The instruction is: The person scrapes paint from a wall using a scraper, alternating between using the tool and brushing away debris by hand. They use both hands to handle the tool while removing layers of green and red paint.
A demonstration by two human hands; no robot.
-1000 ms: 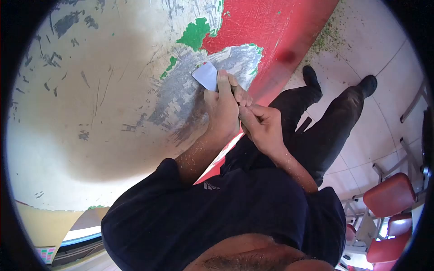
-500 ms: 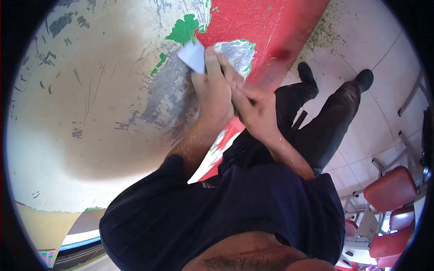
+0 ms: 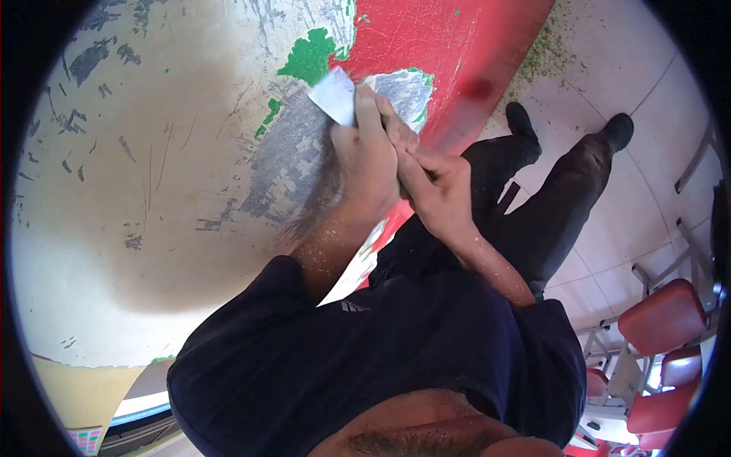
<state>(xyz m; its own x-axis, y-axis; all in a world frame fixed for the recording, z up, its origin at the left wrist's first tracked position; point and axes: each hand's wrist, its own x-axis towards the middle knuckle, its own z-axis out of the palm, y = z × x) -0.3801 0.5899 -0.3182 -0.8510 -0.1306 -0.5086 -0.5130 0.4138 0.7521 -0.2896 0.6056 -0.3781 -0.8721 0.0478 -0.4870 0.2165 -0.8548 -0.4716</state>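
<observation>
My left hand (image 3: pixel 367 164) is closed around a paint scraper, and its forefinger lies along the back of the pale, flat blade (image 3: pixel 335 97). Against its right side, my right hand (image 3: pixel 442 189) is closed round the rear of the scraper; the fingers of both hands hide the handle. The blade's edge is at a green patch (image 3: pixel 308 57) on a wall (image 3: pixel 190 137) of worn cream and red paint. Grey scraped areas (image 3: pixel 285 148) lie beside and below the blade.
Green flakes (image 3: pixel 544 61) are scattered on the tiled floor (image 3: pixel 609 190) by my shoes (image 3: pixel 618 131). Red-seated chairs (image 3: pixel 662 318) stand at the lower right. A red painted band (image 3: pixel 464 46) runs along the wall's right side.
The blade and both hands have shifted slightly right and down in the view. My grip looks the same, and the blade shows more clearly.
</observation>
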